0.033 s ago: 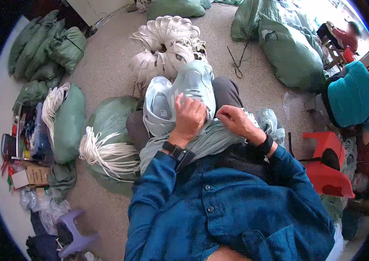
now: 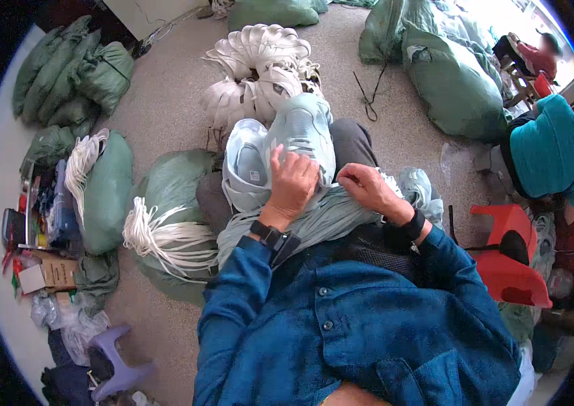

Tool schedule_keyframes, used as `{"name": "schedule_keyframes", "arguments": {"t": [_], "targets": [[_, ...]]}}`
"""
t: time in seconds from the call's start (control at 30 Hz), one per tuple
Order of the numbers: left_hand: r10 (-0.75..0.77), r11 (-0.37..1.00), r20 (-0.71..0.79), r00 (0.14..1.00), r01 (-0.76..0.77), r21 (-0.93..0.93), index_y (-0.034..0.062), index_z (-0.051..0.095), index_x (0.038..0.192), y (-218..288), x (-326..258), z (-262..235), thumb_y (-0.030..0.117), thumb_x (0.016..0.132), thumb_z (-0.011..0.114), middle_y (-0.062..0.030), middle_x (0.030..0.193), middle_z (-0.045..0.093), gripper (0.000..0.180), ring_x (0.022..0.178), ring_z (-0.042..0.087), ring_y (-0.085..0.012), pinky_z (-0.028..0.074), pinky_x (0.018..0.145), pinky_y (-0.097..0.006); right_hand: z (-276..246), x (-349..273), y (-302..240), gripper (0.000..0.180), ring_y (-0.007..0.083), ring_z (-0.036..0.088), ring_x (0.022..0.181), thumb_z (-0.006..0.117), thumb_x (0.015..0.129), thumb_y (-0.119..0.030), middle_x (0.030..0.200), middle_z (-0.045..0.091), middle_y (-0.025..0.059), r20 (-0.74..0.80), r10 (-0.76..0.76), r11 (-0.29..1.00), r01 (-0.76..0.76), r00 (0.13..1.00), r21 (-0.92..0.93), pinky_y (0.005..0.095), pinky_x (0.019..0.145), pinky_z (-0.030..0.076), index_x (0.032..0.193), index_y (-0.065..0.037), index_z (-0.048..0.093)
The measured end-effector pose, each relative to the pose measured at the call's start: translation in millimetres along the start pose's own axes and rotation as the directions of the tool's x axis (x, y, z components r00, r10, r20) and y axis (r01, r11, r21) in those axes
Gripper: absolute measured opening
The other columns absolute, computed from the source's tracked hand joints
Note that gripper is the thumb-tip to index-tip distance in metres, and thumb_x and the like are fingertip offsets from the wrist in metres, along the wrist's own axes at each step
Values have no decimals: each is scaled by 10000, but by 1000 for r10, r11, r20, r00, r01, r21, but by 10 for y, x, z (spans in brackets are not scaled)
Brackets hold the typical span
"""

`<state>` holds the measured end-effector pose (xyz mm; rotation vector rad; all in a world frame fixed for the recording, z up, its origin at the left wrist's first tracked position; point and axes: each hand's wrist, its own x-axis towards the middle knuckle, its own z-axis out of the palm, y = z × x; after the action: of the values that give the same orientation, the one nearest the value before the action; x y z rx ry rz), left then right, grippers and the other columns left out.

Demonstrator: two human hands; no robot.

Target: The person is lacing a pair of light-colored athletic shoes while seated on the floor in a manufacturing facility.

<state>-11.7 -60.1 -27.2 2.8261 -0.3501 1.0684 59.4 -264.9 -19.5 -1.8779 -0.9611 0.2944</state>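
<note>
On my lap sits a pale grey-green sneaker [image 2: 307,128], toe pointing away, with a lace crossing its upper eyelets. A second sneaker [image 2: 246,159] of the same colour leans against its left side, its inside facing up. My left hand [image 2: 294,179] rests over the first sneaker's opening with curled fingers; what they grip is hidden. To the right of that shoe, my right hand [image 2: 371,189] is closed in a pinch, and whatever lies between its fingertips is too small to make out. Under both hands a thick bundle of pale green laces [image 2: 327,216] spreads across my lap.
Off-white shoe uppers [image 2: 260,51] stand in rows beyond my knees. White laces [image 2: 165,233] lie on a green sack [image 2: 175,176] at my left. More sneakers [image 2: 420,189] are right of my lap, near a red stool [image 2: 507,254]. A person in teal [image 2: 547,149] bends at the right.
My left hand has shifted very slightly to the left. Nothing else has visibly moved.
</note>
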Motion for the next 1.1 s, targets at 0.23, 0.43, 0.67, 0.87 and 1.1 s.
{"name": "schedule_keyframes", "arguments": {"t": [0.23,0.43,0.67,0.87,1.1], "targets": [[50,999,-13,999,-50,14,100,643,977,-423,-149,-340,111,800,651,-26,883,570,178,875,581,-218,406,1039,-481,-21,-2,-16,122,342,657,789,607,908,-101,828,649,195,1,18,1000,-18,1000,7,396,704,509,903,19,629],[-158,986,-24,987,156,-50,89,617,945,-505,-291,-365,60,827,652,-65,890,579,126,783,594,-254,533,745,-387,4,18,-70,124,351,649,786,602,914,-98,835,646,197,37,13,1000,-13,999,-15,401,703,505,905,23,625],[-633,444,312,709,662,-604,37,647,918,-399,-302,-407,107,851,701,-62,764,664,110,687,628,-137,494,638,-289,41,33,-132,105,213,625,753,620,914,-74,877,640,118,56,-135,986,140,989,-90,319,650,489,982,3,639],[-455,368,383,804,561,-742,5,685,990,-491,-421,-496,51,873,694,-45,813,652,126,758,624,-111,497,672,-283,47,55,-138,87,352,632,836,611,899,-69,895,612,171,122,-102,982,120,987,-143,401,721,510,954,-1,614],[-322,671,117,940,314,-672,7,666,955,-602,-366,-424,24,858,692,-115,869,642,103,772,662,-243,506,675,-331,60,190,-402,104,279,648,790,620,896,-39,883,649,149,136,-205,967,222,969,-122,356,673,504,984,13,641]]}}
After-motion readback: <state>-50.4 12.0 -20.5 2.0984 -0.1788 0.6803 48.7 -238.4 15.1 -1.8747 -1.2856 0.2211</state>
